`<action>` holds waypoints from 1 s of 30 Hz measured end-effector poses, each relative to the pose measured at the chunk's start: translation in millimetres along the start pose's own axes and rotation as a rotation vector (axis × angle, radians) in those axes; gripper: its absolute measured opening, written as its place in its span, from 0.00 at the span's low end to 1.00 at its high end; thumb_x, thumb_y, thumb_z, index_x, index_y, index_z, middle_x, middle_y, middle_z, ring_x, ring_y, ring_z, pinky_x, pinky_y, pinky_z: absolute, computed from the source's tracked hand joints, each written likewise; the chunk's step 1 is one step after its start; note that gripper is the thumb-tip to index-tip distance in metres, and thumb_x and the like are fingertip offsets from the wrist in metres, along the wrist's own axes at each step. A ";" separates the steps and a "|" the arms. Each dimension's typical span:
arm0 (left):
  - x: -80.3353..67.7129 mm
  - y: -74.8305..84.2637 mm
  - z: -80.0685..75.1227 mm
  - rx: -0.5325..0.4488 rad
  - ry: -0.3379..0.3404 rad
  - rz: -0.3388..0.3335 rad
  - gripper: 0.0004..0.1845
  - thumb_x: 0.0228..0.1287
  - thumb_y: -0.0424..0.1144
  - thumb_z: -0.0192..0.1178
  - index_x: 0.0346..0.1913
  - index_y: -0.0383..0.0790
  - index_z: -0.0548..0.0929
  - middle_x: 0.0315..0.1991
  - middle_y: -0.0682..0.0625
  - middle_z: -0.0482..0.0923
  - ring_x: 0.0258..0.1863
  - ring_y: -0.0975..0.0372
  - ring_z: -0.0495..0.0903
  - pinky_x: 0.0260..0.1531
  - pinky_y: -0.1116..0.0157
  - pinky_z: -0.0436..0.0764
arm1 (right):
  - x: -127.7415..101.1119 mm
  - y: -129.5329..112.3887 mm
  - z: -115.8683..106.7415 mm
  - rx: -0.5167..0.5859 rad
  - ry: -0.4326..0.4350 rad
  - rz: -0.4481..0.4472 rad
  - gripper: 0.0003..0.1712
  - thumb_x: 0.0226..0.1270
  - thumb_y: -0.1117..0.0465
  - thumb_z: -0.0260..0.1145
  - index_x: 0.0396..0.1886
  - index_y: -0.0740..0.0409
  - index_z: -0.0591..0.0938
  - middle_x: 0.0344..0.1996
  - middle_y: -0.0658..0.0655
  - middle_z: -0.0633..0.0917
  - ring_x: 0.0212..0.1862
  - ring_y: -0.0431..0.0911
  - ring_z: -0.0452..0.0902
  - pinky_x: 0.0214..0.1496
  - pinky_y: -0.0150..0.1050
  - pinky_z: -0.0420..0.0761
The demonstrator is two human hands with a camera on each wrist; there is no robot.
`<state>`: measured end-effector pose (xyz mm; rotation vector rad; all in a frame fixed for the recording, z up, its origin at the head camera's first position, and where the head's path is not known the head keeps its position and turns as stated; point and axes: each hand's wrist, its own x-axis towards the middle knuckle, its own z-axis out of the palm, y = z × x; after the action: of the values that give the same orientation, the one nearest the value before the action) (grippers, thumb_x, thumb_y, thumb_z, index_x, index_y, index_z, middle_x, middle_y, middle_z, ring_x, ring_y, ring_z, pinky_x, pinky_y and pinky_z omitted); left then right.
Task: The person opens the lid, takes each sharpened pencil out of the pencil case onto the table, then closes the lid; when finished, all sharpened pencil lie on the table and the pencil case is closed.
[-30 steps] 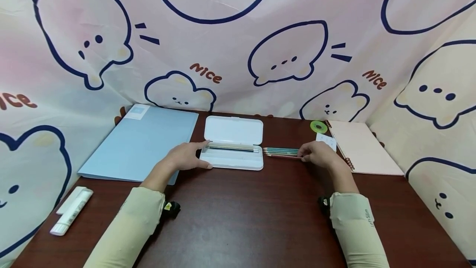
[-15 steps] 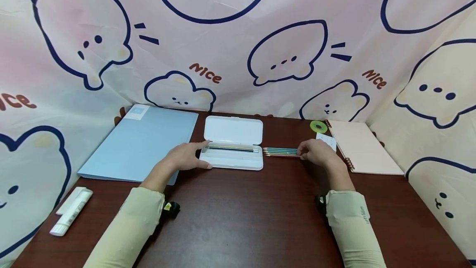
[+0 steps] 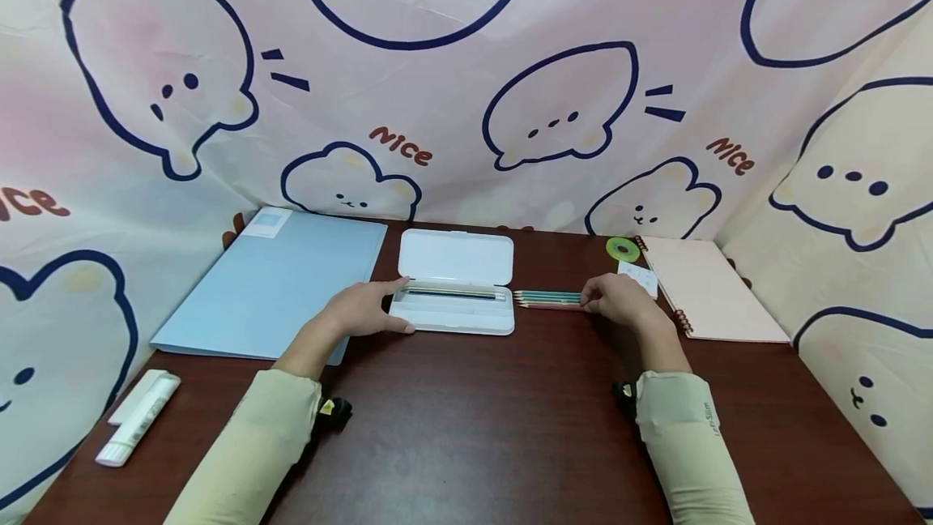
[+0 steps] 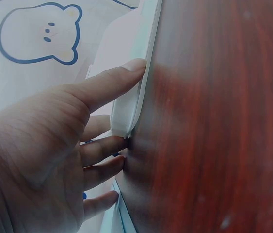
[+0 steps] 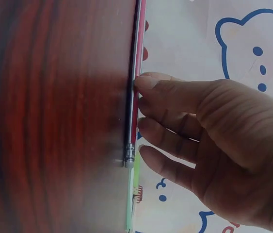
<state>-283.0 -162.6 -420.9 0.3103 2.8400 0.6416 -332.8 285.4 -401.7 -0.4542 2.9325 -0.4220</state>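
In the head view a white pencil case [image 3: 455,317] lies with its lid [image 3: 456,258] folded back. A dark, thin pencil-like stick [image 3: 459,292] lies in its rear compartment. My left hand [image 3: 362,308] grips the case's left end, thumb at the front edge and forefinger by the hinge. Right of the case is a row of several green pencils [image 3: 548,296], points toward the case, with a red pencil [image 5: 135,111] along their near side. My right hand [image 3: 618,298] pinches the red pencil ahead of its metal eraser end, and covers the rear of the row in the head view.
A blue folder [image 3: 284,282] lies left of the case. A white tube-like stick [image 3: 134,428] and an eraser-like white block [image 3: 137,397] lie front left. Beyond the right hand are a green tape roll [image 3: 623,249], a pale card [image 3: 638,276] and a spiral notebook [image 3: 722,290]. Patterned cloth backs the table.
My right hand has shifted slightly left and away from me, bringing the red pencil closer against the green ones. The left hand stays on the case.
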 end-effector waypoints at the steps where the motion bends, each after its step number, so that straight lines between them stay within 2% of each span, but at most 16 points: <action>1: 0.0 -0.2 -0.2 -0.001 0.001 0.000 0.52 0.55 0.63 0.71 0.79 0.51 0.61 0.74 0.39 0.68 0.71 0.42 0.70 0.65 0.40 0.71 | 0.4 0.1 -0.4 -0.001 0.000 0.001 0.05 0.69 0.62 0.67 0.34 0.50 0.87 0.34 0.52 0.85 0.36 0.48 0.75 0.40 0.43 0.74; 7: 0.3 -0.1 -0.9 0.001 0.004 -0.001 0.52 0.56 0.63 0.71 0.80 0.50 0.61 0.74 0.39 0.68 0.71 0.43 0.70 0.64 0.40 0.71 | 2.3 -4.0 -3.4 0.028 0.029 -0.022 0.03 0.68 0.61 0.68 0.36 0.50 0.87 0.34 0.51 0.86 0.36 0.47 0.76 0.41 0.43 0.75; 16: -1.0 1.0 -2.7 0.007 0.003 0.000 0.52 0.56 0.63 0.71 0.79 0.50 0.61 0.74 0.39 0.68 0.71 0.42 0.70 0.64 0.40 0.72 | 5.8 -35.9 -5.9 0.164 0.053 -0.088 0.13 0.71 0.59 0.67 0.52 0.53 0.87 0.49 0.57 0.88 0.49 0.52 0.79 0.54 0.53 0.80; 22: -5.1 2.3 -3.0 0.004 0.003 -0.001 0.51 0.56 0.63 0.71 0.80 0.52 0.61 0.74 0.40 0.68 0.71 0.42 0.70 0.64 0.40 0.72 | 19.2 -64.4 -2.5 0.187 0.047 -0.122 0.15 0.71 0.55 0.68 0.53 0.53 0.87 0.50 0.54 0.88 0.51 0.50 0.79 0.59 0.53 0.79; 30: -4.2 2.3 -1.7 0.000 0.008 0.003 0.51 0.55 0.63 0.71 0.79 0.51 0.62 0.74 0.40 0.69 0.70 0.43 0.70 0.64 0.40 0.72 | 37.9 -98.6 10.8 0.340 0.002 -0.166 0.13 0.70 0.55 0.69 0.51 0.50 0.88 0.49 0.52 0.89 0.52 0.48 0.80 0.59 0.50 0.81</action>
<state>-279.1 -162.2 -417.8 0.3127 2.8477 0.6451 -339.5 180.5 -386.5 -0.6467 2.7527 -0.9217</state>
